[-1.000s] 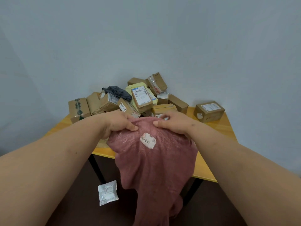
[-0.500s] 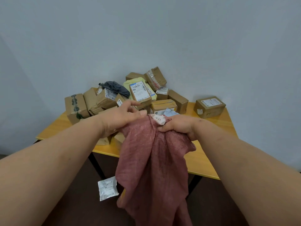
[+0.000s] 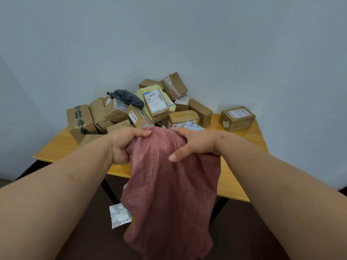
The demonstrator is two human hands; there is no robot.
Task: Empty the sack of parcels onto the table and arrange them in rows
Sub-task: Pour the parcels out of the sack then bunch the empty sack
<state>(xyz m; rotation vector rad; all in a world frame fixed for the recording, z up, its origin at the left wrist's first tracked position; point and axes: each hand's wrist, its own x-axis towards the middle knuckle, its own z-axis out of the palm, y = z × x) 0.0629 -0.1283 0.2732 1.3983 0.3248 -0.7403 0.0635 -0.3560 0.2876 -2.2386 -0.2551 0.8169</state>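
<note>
Now both hands grip the top of the pink sack [image 3: 169, 184] at the near edge of the table [image 3: 234, 184]. Half a second ago the left hand [image 3: 124, 145] was half open above the cloth; its fingers have since curled into it, while the right hand [image 3: 193, 143] pinches it between thumb and fingers. The sack hangs limp and flat, so it is likely empty. Behind it the parcels [image 3: 150, 109] lie heaped, unsorted; one white packet [image 3: 119, 215] lies on the floor below the table.

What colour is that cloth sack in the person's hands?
Dusty pink-red woven mesh sack, gripped by both hands; the head view shows it.
</note>
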